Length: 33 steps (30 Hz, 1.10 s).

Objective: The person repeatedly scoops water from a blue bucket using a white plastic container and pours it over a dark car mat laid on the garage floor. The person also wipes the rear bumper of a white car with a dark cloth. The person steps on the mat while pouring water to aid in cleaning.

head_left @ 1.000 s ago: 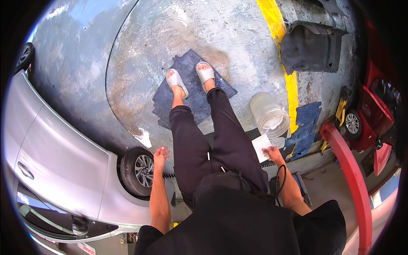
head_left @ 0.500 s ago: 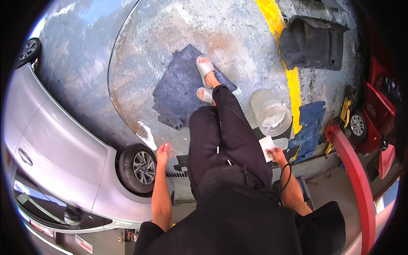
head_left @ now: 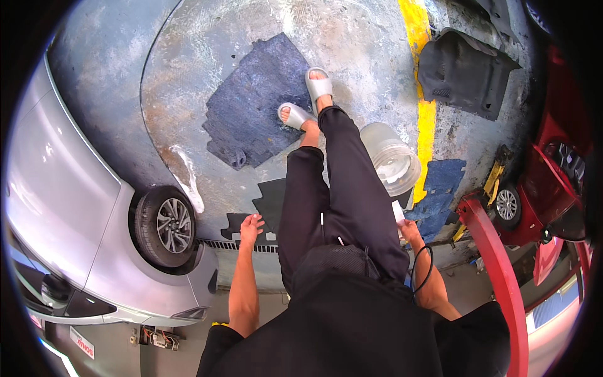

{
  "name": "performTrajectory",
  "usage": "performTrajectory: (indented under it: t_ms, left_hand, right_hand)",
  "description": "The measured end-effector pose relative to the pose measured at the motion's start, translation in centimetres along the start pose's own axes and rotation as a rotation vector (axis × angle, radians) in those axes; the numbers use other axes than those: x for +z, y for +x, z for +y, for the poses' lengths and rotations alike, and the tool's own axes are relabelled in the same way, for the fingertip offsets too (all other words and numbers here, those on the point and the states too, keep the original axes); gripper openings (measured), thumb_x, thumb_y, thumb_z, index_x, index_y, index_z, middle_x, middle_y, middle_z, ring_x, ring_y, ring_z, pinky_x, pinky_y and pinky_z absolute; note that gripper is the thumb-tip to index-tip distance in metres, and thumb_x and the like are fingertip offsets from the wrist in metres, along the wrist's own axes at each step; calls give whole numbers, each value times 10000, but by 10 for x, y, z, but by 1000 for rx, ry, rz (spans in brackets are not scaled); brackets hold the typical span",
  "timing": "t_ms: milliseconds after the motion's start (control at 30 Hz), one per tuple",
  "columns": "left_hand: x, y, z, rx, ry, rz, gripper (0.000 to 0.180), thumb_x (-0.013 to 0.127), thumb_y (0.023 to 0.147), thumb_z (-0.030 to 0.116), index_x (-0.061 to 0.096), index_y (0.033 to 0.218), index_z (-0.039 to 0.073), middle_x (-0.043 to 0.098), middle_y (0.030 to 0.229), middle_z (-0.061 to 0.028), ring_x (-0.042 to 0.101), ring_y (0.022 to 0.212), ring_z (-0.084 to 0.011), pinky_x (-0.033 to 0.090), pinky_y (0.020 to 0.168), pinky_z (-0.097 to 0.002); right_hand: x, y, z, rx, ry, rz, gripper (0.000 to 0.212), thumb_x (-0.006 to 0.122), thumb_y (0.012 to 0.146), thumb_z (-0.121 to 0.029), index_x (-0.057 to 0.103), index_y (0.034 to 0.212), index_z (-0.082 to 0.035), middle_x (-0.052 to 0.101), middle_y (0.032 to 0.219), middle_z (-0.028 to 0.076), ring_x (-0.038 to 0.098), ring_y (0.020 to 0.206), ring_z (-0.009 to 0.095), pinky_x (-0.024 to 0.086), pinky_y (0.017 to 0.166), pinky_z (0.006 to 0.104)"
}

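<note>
Right hand [head_left: 411,231]: fingers pinching white pad [head_left: 397,212]. Pad juts toward 11 o'clock from them, visible long axis roughly 11-to-5. Translucent bucket [head_left: 376,143] stands on the floor [head_left: 352,50] farther along, between 11 and 12; right hand nearer. Left hand [head_left: 251,230], 9 o'clock of pad: fingers loosely curled, nothing visible in them.

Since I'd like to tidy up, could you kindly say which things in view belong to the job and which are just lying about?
Belonging, it seems:
white flat piece, in the right hand
perhaps the clear bucket, close by

Apparently lying about:
blue-grey floor mat
black moulded sheet
blue mat pieces
</note>
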<state>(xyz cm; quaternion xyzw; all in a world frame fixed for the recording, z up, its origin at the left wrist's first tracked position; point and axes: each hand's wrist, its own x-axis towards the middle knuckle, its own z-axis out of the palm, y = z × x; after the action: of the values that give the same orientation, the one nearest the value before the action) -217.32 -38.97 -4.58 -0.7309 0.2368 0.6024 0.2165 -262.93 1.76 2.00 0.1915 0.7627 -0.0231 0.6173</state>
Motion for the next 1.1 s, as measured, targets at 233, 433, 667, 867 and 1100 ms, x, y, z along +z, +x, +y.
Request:
performTrajectory:
  t_ms: [233,433,667,867,1100]
  left_hand:
    - [29,-3,-19,50,-128,-10,406,548,1042,374,599,1282,50,669,1249,-102,684,1056,-228,550,817,-383]
    - [59,-14,-11,46,-172,-15,432,540,1043,385,590,1300,42,661,1270,-113,675,1088,-243,548,853,-403]
    - [93,-33,-5,38,-177,8,453,529,1045,397,588,1309,33,652,1298,-116,675,1096,-237,553,849,-389]
    - [116,-35,-13,-20,-208,2,455,523,1049,402,580,1323,43,649,1306,-109,663,1127,-241,545,874,-392]
    - [120,-46,-49,-31,-300,11,436,534,1045,389,588,1295,36,660,1280,-107,674,1084,-226,544,829,-397]
  right_hand:
    - [-31,-12,-14,102,-67,25,410,791,842,-424,732,951,-33,697,764,74,649,662,185,545,594,351]
    - [-59,0,-35,34,-113,0,403,788,851,-415,722,919,-24,692,753,63,644,647,166,530,564,337]
    - [-90,4,-52,59,-135,-24,396,779,860,-416,724,949,-34,711,795,47,674,678,163,558,570,332]
    - [-119,17,-71,81,-217,5,396,776,862,-444,725,934,-58,710,788,37,675,687,156,565,565,338]
    - [-130,5,-94,51,-305,23,385,771,869,-432,722,925,-55,710,789,44,674,690,152,559,580,340]
